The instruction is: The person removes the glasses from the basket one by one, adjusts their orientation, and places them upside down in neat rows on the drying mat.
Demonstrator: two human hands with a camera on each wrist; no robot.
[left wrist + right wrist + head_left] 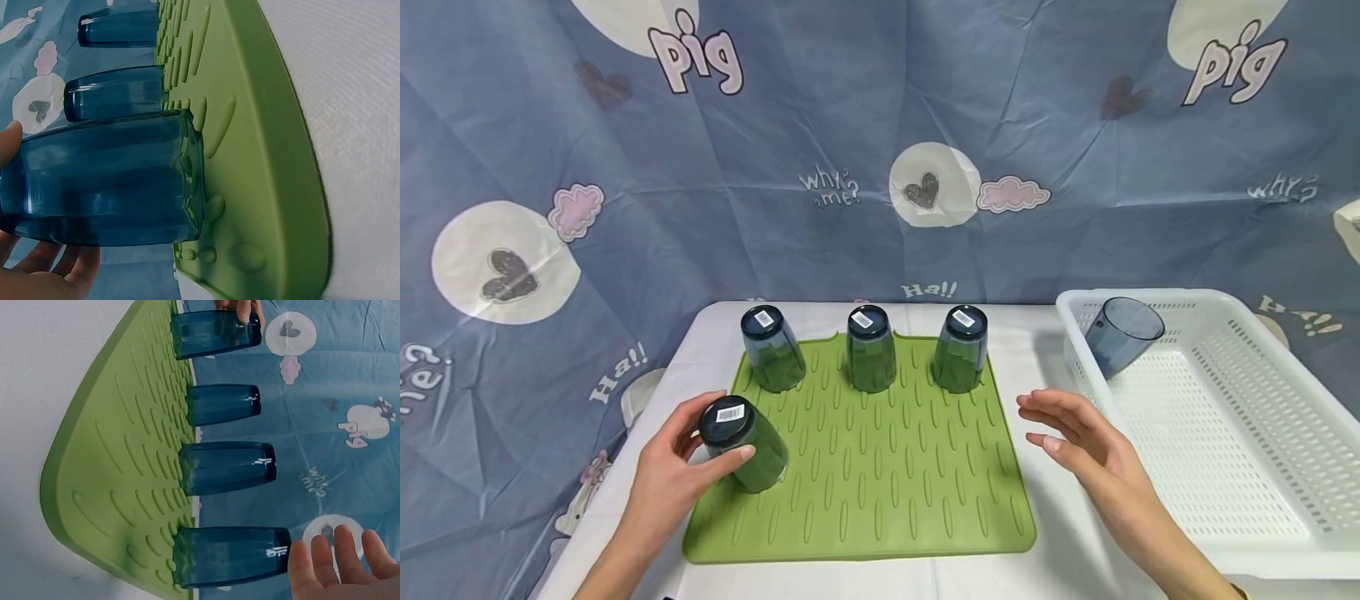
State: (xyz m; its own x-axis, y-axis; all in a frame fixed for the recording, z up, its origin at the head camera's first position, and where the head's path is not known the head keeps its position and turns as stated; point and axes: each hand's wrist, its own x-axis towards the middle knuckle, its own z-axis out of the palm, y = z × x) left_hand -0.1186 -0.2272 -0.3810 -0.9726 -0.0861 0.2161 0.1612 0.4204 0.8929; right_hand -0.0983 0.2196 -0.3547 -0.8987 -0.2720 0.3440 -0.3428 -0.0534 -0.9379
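Observation:
My left hand (673, 467) grips a blue glass (763, 458) near its base, thumb on one side and fingers on the other. That glass is upside down, its rim at the left part of the green ridged mat (880, 500). Three more upside-down glasses stand in a row along the mat's far edge: one at left (777, 358), one in the middle (871, 358) and one at right (960, 358). Between the mat and the white basket, my right hand (1097, 467) hovers with relaxed fingers and holds nothing.
The white perforated basket (1232, 562) stands at the right. One blue glass (1122, 333) leans in its far left corner. A blue printed cloth (850, 108) hangs behind the white-covered table (955, 579).

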